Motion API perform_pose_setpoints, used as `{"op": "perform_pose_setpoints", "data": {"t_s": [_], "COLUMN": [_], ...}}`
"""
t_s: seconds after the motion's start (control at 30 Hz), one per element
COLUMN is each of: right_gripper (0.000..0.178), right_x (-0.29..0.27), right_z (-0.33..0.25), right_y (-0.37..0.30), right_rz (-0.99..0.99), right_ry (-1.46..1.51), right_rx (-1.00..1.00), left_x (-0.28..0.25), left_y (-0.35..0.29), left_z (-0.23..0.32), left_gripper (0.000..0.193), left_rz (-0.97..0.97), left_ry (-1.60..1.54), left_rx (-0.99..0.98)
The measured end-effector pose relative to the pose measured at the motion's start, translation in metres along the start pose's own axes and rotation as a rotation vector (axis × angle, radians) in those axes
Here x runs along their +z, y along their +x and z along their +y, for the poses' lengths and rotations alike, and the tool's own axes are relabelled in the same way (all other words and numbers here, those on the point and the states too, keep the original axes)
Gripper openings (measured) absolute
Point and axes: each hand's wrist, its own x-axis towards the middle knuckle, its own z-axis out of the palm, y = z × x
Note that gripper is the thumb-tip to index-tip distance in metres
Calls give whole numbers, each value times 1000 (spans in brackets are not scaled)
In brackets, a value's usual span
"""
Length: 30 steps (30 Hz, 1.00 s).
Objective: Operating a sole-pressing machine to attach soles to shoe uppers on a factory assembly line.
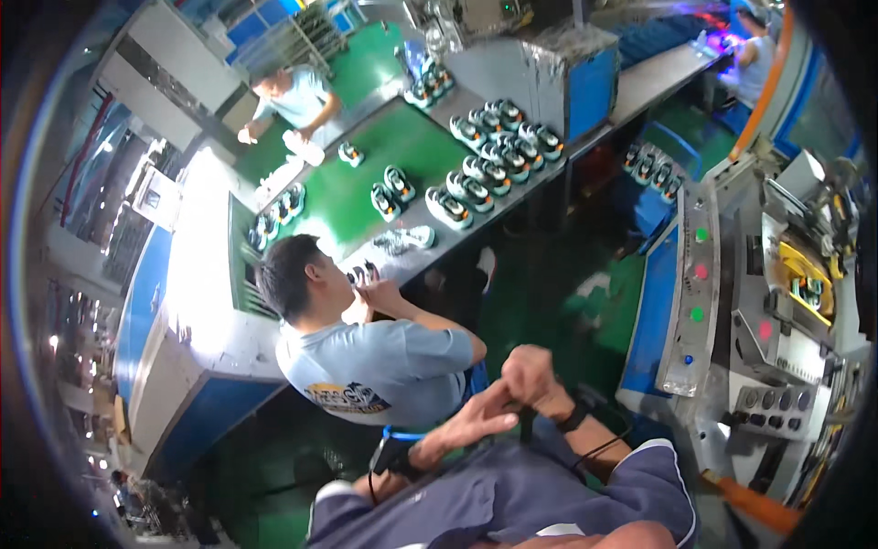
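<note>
My two hands meet in front of my chest, over a dark purple-grey shirt. My left hand (474, 421) has its fingers stretched out, their tips against my right hand. Curled into a fist, my right hand (538, 380) sits slightly higher and to the right; whatever is inside it, if anything, is hidden. A black band (574, 417) circles my right wrist, and a thin dark cord (599, 448) hangs by that forearm. Just ahead to the left, a seated person in a light blue shirt (380, 366) holds a small dark thing near the bench, too blurred to name.
Rows of sneakers (494, 163) stand on a long metal bench with a green top (352, 206). Another person (302, 101) works across it. At my right is a machine with a panel of coloured buttons (697, 274). Several shoes rest on a blue stand (651, 210).
</note>
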Motion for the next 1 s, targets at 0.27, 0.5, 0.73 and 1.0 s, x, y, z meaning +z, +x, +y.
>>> {"op": "perform_pose_setpoints", "data": {"t_s": [0.27,0.5,0.73,1.0], "right_gripper": [28,26,16,12], "right_x": [-123,-176,-194,-178], "right_z": [75,135,194,312], "right_y": [40,83,141,203], "right_rz": [100,-49,-191,-400], "right_ry": [-27,-275,-233,-70], "right_rx": [451,527,825,676], "left_x": [7,-25,-107,-247], "left_y": [171,274,350,372], "left_z": [55,77,83,75], "left_gripper": [76,60,42,52], "left_rz": [-222,-366,159,1197], "left_ry": [19,100,-17,68], "left_rx": [-80,-33,76,109]}}
